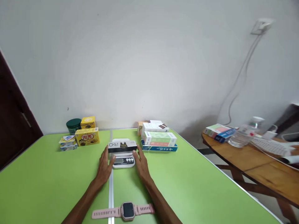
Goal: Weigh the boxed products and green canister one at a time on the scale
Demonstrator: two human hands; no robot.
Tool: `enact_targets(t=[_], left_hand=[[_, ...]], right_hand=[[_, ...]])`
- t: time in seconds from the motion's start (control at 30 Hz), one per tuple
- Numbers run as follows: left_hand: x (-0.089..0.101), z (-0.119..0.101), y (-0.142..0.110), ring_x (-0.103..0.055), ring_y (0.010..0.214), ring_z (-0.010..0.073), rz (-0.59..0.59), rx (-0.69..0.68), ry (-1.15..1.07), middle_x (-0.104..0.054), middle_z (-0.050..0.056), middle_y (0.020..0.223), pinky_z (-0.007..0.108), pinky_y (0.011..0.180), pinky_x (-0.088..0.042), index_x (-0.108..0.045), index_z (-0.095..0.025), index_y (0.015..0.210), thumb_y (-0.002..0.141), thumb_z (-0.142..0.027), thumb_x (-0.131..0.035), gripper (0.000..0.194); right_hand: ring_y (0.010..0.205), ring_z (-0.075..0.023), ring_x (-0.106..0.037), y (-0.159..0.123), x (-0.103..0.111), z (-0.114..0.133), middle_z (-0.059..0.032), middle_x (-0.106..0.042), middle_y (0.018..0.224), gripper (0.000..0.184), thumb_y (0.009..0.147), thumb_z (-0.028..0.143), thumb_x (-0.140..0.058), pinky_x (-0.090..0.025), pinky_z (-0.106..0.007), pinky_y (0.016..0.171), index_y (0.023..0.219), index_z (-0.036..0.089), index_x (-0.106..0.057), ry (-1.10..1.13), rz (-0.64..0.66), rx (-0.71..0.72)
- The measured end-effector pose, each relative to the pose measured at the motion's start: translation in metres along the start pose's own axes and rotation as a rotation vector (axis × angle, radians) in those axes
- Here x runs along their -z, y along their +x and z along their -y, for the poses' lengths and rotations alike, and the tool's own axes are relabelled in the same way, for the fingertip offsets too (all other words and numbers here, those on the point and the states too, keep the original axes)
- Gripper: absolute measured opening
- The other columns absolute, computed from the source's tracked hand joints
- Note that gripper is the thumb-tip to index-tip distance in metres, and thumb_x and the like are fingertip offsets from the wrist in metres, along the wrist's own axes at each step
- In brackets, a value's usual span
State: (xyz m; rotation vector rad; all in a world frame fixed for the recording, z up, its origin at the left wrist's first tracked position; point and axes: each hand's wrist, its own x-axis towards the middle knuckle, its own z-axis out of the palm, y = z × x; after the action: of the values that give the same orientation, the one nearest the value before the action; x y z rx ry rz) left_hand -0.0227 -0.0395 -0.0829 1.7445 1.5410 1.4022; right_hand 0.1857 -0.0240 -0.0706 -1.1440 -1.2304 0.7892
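Observation:
A white and black long box (122, 147) with a cartoon figure lies across a small white kitchen scale (123, 165). The scale's display and round buttons face me. My left hand (104, 167) is at the box's left end, thumb near the display and fingers along the side. At the other end, my right hand (142, 165) has its thumb and fingers against the box, so it is held between both hands. Whether the box rests fully on the scale's platform cannot be made out. A pink smartwatch (128, 211) lies between my forearms.
Yellow boxes (87, 137), a green-lidded jar (73, 125) and small stacked boxes (68, 143) stand at back left. At back right are several stacked cartons (159, 138). A wooden side table (263, 168) holds a plastic bottle (245, 133) and a keyboard (268, 145).

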Motion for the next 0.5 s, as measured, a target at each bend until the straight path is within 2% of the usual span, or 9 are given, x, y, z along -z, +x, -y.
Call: enact_targets(t=[0.13,0.27,0.4,0.5], left_hand=[[-0.012,-0.041,0.009,-0.029,0.161,0.0309,0.009,-0.095,-0.001,-0.036,0.015,0.171,0.056,0.132,-0.021,-0.030,-0.023,0.165,0.102,-0.062,-0.044,0.076],[-0.054,-0.093,0.032,-0.025,0.163,0.0306,0.168,-0.141,-0.047,-0.031,0.015,0.174,0.054,0.133,-0.018,-0.025,-0.021,0.167,0.101,-0.064,-0.046,0.082],[-0.106,-0.126,0.055,-0.024,0.163,0.0323,0.267,-0.172,-0.081,-0.029,0.018,0.174,0.054,0.133,-0.017,-0.026,-0.018,0.167,0.099,-0.067,-0.046,0.086],[-0.134,-0.135,0.069,-0.024,0.163,0.0340,0.309,-0.178,-0.060,-0.027,0.021,0.174,0.056,0.132,-0.018,-0.024,-0.014,0.167,0.099,-0.067,-0.044,0.089]], right_hand=[[0.146,-0.0334,-0.050,0.007,0.024,0.033,-0.0130,-0.055,0.158,0.074,0.096,0.071,-0.051,-0.035,-0.056,0.123,0.152,0.024,-0.057,-0.074,-0.122,0.088],[0.144,-0.0345,-0.051,0.035,0.078,0.060,-0.0184,-0.054,0.158,0.078,0.098,0.071,-0.043,-0.036,-0.056,0.120,0.153,0.018,-0.055,-0.240,-0.303,0.149],[0.143,-0.0359,-0.050,0.068,0.132,0.058,-0.0211,-0.057,0.153,0.082,0.095,0.072,-0.041,-0.035,-0.056,0.120,0.151,0.014,-0.056,-0.373,-0.393,0.139],[0.144,-0.0376,-0.048,0.087,0.154,0.041,-0.0225,-0.057,0.153,0.087,0.093,0.074,-0.038,-0.033,-0.056,0.121,0.150,0.012,-0.056,-0.427,-0.409,0.082]])
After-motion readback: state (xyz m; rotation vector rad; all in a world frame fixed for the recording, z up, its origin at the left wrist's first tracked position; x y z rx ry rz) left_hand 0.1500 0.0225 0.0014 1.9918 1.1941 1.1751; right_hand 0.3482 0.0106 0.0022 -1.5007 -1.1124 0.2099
